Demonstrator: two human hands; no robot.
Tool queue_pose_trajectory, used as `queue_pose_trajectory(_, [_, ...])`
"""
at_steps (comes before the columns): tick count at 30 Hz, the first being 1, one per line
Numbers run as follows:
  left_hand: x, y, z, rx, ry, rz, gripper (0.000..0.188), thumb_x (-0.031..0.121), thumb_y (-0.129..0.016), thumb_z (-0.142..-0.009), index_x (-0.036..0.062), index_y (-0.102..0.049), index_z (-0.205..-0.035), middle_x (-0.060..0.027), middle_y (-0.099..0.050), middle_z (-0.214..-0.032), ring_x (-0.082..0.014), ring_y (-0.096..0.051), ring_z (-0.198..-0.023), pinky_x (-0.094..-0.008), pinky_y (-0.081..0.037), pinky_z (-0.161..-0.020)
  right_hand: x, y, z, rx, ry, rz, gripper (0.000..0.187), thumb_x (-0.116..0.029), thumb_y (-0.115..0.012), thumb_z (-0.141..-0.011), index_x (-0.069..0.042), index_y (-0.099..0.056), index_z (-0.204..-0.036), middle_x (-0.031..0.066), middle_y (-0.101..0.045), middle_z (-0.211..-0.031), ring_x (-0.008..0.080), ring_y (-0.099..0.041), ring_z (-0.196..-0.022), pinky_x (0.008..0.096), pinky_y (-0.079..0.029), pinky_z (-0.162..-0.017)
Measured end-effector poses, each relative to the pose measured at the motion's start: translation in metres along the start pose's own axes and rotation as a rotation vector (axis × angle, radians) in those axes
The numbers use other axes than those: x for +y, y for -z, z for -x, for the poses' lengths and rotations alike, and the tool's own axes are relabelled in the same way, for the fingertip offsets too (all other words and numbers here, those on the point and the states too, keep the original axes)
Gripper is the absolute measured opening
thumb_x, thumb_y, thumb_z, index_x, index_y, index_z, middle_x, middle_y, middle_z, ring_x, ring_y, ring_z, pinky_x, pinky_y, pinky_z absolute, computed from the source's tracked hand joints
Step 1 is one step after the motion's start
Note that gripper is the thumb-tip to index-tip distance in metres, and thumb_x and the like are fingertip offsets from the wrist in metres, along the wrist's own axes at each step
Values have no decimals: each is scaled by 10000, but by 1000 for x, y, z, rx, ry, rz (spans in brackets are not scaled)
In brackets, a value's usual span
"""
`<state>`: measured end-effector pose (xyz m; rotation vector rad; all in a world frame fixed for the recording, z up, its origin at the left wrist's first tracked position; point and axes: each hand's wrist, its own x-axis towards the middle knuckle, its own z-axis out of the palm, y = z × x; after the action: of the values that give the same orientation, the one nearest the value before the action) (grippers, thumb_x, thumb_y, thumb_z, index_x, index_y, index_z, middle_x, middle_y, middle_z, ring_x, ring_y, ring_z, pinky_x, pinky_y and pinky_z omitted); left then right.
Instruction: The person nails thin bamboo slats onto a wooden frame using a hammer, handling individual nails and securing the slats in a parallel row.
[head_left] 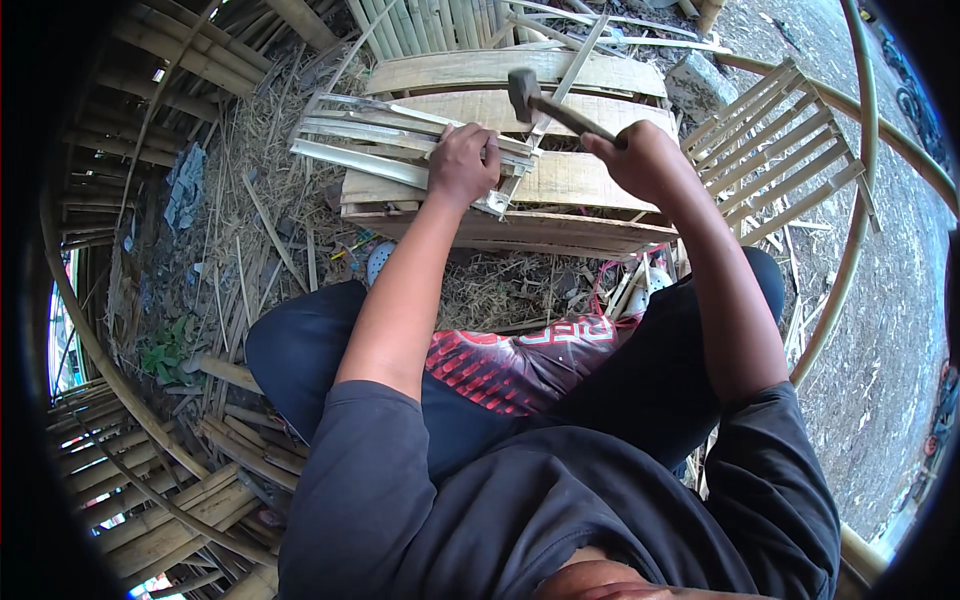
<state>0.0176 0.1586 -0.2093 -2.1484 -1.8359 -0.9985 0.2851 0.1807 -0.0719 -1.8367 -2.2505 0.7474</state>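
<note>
My right hand is closed around the wooden handle of a hammer. The hammer's dark metal head is raised above the wooden plank bench, apart from the bamboo pieces. Over the bench's left part lie several split bamboo slats, side by side. My left hand presses on their right ends with its fingers curled; whether a nail is between the fingertips is hidden. Beneath those ends, a thin bamboo crosspiece runs slantwise over the planks.
A slatted bamboo panel leans right of the bench, near a grey stone block. Bent bamboo poles frame the right side. Bamboo stacks stand left. Shavings and offcuts litter the ground around my crossed legs.
</note>
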Motion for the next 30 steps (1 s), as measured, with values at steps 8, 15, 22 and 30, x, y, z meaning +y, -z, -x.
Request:
queue_pose_trajectory(8, [0,9,3,17,-39,44,195,144,-544,-926,69,-692,-1027,-135,-701,-1031,-349,-664,-988,-508,-464,-1038,-2,-3,-6,201,-83,57,523,-459,-613,-966,49,-734,-969,264,-719,-869,416,-714,-819,490,-551,-773])
queue_pose_trajectory(15, [7,11,-3,9,-28,103,160,101,-566,-873,51,-644,-1003,-133,-649,-1021,-360,-614,-984,-466,-487,-941,57,-70,-42,441,-83,332,150,-115,-524,-968,-7,-625,-946,202,-730,-837,331,-747,-770,427,-600,-669])
queue_pose_trajectory(22, [9,12,-1,17,-15,85,157,104,-580,-858,57,-641,-996,-129,-647,-1015,-368,-609,-981,-455,-495,-919,67,-105,-36,357,-40,353,133,-101,-529,-948,0,-589,-1012,172,-711,-878,328,-747,-778,425,-609,-640])
queue_pose_trajectory(30, [10,14,-3,29,-21,73,145,115,-582,-850,61,-623,-978,-125,-637,-1009,-361,-607,-988,-465,-473,-939,33,-94,-41,462,111,542,333,-322,-712,-909,-2,-646,-972,182,-717,-936,373,-710,-833,482,-560,-741])
